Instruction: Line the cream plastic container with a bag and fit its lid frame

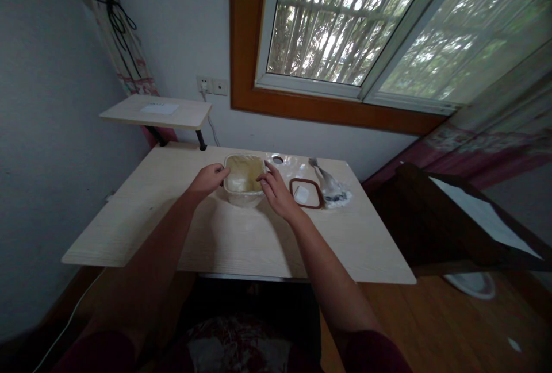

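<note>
A small pale bin (244,196) with a rounded-square mouth stands upright on the table. Thin clear plastic, apparently a bag lining, shows inside it and over its rim. My left hand (210,179) is closed on the left side of the rim, thumb and fingers pinching there. At the right side, my right hand (276,190) grips the rim with bent fingers, some reaching over the edge into the mouth. Whether each hand pinches the plastic or the bin wall itself is too small to tell. Close to my right hand lies a brown rounded-square ring (319,196), flat on the table.
A small white piece (301,193) lies inside the ring. Right of it is a crumpled clear plastic bag (334,189). The pale wooden table (345,246) has a raised shelf (125,110) at back left and a cable hole (278,160) near the back edge.
</note>
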A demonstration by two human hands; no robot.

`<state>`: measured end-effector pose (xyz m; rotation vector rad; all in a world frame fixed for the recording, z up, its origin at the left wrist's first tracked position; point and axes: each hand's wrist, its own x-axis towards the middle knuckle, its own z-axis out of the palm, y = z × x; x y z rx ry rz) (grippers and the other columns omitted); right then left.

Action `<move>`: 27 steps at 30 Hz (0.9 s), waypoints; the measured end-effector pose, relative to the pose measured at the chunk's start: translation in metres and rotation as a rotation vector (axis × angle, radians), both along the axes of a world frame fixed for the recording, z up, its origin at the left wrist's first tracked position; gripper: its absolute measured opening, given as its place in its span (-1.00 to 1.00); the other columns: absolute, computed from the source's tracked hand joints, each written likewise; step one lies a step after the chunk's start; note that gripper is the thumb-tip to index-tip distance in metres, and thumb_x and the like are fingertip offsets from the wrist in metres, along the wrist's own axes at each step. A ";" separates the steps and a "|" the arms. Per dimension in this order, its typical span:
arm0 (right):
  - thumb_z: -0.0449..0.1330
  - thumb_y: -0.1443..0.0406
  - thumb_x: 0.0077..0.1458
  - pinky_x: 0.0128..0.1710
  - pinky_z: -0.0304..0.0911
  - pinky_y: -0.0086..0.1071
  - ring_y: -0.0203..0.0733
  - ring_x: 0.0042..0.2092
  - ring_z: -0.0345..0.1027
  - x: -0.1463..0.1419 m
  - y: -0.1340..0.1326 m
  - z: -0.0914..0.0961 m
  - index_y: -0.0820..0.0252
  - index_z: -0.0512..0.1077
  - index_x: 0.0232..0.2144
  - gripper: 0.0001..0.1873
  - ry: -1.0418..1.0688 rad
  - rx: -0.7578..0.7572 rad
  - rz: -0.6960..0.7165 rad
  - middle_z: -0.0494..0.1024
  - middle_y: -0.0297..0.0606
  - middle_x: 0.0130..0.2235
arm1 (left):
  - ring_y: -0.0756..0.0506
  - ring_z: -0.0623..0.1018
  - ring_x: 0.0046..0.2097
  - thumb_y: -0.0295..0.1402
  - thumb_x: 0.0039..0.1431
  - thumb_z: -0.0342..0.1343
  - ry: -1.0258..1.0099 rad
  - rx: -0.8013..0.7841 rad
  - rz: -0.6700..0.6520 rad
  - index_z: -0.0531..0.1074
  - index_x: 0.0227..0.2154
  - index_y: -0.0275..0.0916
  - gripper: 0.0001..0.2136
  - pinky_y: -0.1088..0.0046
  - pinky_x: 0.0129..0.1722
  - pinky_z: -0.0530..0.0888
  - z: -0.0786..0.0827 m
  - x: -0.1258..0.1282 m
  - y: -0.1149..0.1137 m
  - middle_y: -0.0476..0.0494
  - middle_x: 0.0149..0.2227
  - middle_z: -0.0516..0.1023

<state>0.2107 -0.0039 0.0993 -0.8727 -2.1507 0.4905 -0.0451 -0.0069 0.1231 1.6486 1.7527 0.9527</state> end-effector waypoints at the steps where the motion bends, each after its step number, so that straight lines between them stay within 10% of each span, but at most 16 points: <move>1: -0.10 0.19 0.44 0.36 0.00 -0.07 -0.08 0.40 -0.05 -0.001 0.000 -0.001 0.15 0.41 -0.02 -0.67 -0.009 -0.016 -0.007 0.14 -0.05 0.34 | -0.04 0.34 -0.48 -0.12 0.17 0.08 -0.020 0.005 0.011 0.34 -0.60 -0.22 -0.67 0.43 -0.42 0.20 -0.002 0.000 0.001 -0.02 -0.59 0.37; 9: -0.15 0.14 0.43 0.25 0.14 -0.14 -0.10 0.20 0.23 -0.006 0.002 -0.003 0.14 0.34 -0.02 -0.66 0.039 -0.103 0.005 0.35 -0.03 0.18 | 0.01 0.24 -0.57 0.00 0.11 0.12 -0.237 -0.060 -0.010 0.36 -0.62 -0.23 -0.59 0.45 -0.52 0.12 -0.012 -0.002 0.005 0.01 -0.66 0.28; 18: -0.03 0.00 0.41 0.29 0.05 -0.11 -0.06 0.30 0.11 0.001 -0.003 -0.007 0.15 0.34 -0.03 -0.62 0.042 -0.068 0.025 0.33 -0.01 0.21 | 0.05 0.19 -0.57 0.07 0.07 0.18 -0.509 -0.111 -0.028 0.32 -0.53 -0.23 -0.58 0.49 -0.54 0.08 -0.018 0.006 -0.002 0.08 -0.62 0.21; 27: -0.07 0.00 0.41 0.30 0.04 -0.12 -0.07 0.31 0.09 0.003 -0.003 -0.010 0.15 0.31 -0.07 -0.62 0.041 -0.056 -0.027 0.30 0.02 0.22 | -0.07 0.52 -0.19 -0.04 0.17 0.12 -0.636 -0.109 0.138 0.38 -0.15 -0.23 -0.63 0.41 -0.23 0.39 -0.051 0.016 -0.031 -0.19 -0.13 0.53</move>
